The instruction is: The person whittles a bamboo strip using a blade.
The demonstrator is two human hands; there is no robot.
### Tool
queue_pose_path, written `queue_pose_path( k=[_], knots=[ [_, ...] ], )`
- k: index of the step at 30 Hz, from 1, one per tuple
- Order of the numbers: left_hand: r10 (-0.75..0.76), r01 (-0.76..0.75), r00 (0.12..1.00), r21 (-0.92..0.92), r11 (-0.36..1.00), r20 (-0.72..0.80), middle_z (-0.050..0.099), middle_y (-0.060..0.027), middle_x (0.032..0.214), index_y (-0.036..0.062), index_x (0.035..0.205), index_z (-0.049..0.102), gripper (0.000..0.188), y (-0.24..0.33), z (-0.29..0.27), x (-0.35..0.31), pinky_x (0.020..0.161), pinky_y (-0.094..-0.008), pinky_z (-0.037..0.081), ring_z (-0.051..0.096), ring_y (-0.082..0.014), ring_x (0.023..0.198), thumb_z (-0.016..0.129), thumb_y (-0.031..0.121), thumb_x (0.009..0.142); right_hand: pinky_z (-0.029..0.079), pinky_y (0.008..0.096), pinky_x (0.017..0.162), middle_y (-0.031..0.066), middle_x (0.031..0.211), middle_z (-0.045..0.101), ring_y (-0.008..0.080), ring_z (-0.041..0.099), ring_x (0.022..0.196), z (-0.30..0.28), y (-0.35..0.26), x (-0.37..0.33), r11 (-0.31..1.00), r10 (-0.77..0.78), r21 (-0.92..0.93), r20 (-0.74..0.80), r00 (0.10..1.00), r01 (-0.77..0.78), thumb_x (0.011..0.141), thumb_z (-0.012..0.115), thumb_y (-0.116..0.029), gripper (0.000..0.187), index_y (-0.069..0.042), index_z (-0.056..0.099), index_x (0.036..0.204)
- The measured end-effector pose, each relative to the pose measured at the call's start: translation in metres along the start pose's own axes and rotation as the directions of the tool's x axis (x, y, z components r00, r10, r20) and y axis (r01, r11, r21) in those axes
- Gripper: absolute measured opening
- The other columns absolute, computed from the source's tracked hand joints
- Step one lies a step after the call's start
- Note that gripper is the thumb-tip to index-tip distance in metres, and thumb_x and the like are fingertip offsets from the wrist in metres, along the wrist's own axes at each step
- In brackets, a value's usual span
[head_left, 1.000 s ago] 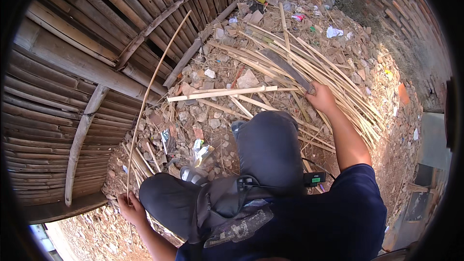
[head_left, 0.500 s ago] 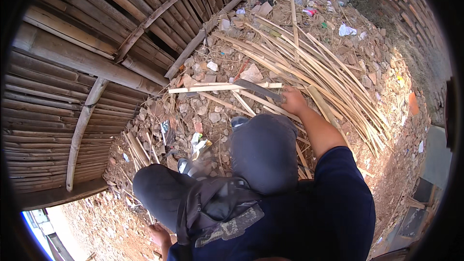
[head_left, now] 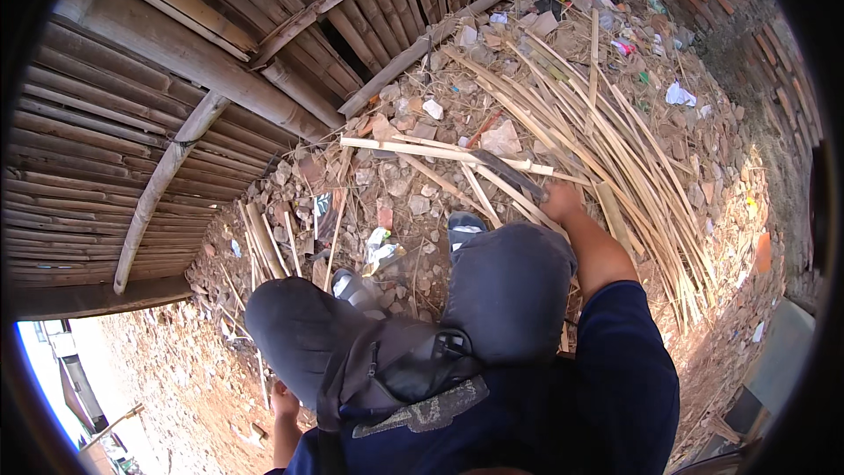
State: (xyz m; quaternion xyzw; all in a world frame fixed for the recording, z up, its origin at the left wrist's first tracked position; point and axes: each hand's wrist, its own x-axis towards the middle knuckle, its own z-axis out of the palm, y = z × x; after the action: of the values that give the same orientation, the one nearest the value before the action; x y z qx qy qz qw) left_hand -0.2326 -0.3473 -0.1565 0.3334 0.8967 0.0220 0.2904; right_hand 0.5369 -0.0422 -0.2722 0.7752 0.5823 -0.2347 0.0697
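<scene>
Fingers of the right hand (head_left: 563,200) grip a dark blade (head_left: 510,173), whose slip could cut the right knee (head_left: 510,286); I cannot tell whether the left hand (head_left: 283,402) grips anything.

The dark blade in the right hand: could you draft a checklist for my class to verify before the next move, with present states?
1. Right hand gripping the dark blade: ok.
2. Left hand away from the blade: ok, low beside the left knee.
3. Left hand's grip: cannot tell, fingers mostly hidden.
4. Blade clear of the long pale strip: cannot tell; they overlap in view.
5. Ground clear: not ok, rubble and litter.
</scene>
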Motion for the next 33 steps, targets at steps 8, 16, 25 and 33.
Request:
queue_pose_path(
  k=[8,16,25,33],
  knots=[
    [0.149,-0.194,0.968,-0.224,0.955,-0.201,0.068,-0.011,0.108,-0.0037,0.121,0.062,0.03,0.056,-0.026,0.02,0.085,-0.0329,0.052,0.064,-0.02,0.094,0.064,0.018,0.1,0.044,0.0444,0.11,0.0126,0.135,0.057,0.033,0.048,0.134,0.01,0.002,0.01,0.986,-0.15,0.05,-0.17,0.974,0.161,0.071,0.078,-0.022,0.036,-0.011,0.075,0.105],
    [0.018,-0.105,0.981,-0.46,0.881,-0.191,0.069,-0.0119,0.104,-0.0046,0.122,0.062,0.029,0.12,-0.04,0.003,0.072,-0.0315,0.06,0.069,-0.0179,0.084,0.064,0.018,0.103,0.023,0.0561,0.122,0.023,0.163,0.029,0.048,0.026,0.148,-0.012,-0.022,0.038,0.956,-0.295,-0.064,-0.225,0.929,0.288,0.071,0.076,-0.023,0.029,-0.011,0.079,0.097],
    [0.053,-0.312,0.903,-0.566,0.763,-0.425,0.069,-0.0016,0.083,0.0041,0.109,0.069,0.025,0.14,-0.063,0.002,0.062,-0.0275,0.05,0.061,-0.0087,0.066,0.071,0.027,0.099,0.048,0.0495,0.103,0.0228,0.129,0.058,0.0414,0.057,0.121,-0.014,-0.037,0.047,0.947,-0.275,-0.158,0.063,0.959,0.281,0.077,0.074,-0.022,0.043,-0.008,0.073,0.118],
    [0.588,-0.797,0.574,-0.225,0.56,-0.569,0.072,-0.0105,0.09,0.0042,0.108,0.07,0.024,0.343,-0.11,0.013,0.066,-0.0347,0.054,0.069,-0.0213,0.071,0.074,0.023,0.093,0.049,0.0483,0.086,0.0177,0.105,0.052,0.0415,0.057,0.097,-0.02,0.003,0.049,0.833,-0.546,-0.181,-0.42,0.725,0.522,0.074,0.072,-0.009,0.032,0.002,0.066,0.103]
  ],
)
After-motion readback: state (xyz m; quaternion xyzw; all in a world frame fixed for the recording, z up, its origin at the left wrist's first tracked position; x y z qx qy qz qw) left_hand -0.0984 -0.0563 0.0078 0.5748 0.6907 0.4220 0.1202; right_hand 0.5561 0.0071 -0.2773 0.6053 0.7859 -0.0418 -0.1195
